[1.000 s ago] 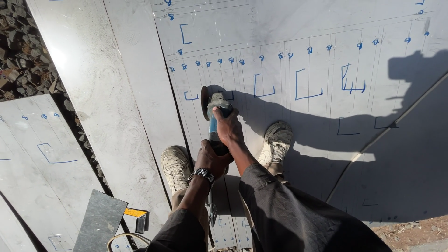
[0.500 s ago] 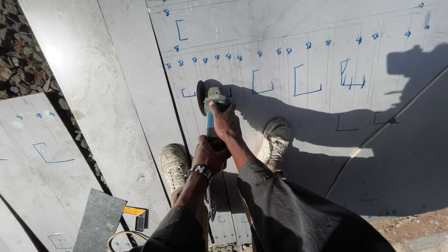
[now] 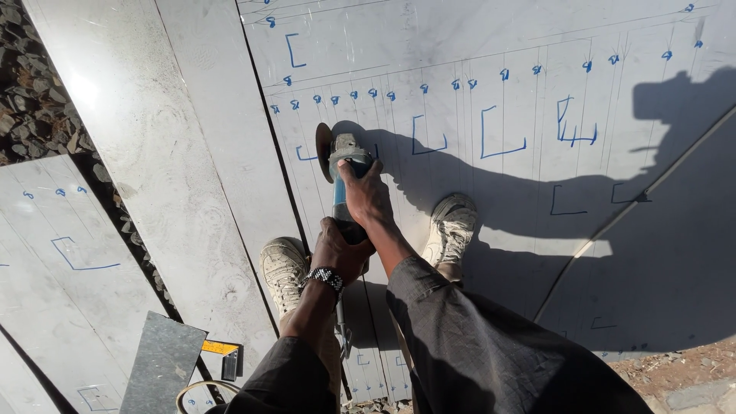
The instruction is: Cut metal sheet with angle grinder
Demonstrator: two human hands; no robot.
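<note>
Left of centre, the left hand wraps the rear of the grinder, fingers closed. Centre frame, the right hand clamps its front. The disc has crept upward along the marked sheet, extending the cut.

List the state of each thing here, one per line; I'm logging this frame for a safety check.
Angle grinder: held in both hands, disc at the left, upright on edge over the sheet; spinning cannot be told.
Left hand: grip closed on the grinder's rear handle.
Right hand: grip closed on the grinder's body.
Metal sheet: lying flat, marked with blue lines, stood on.
Shoes: planted on the sheet.
</note>
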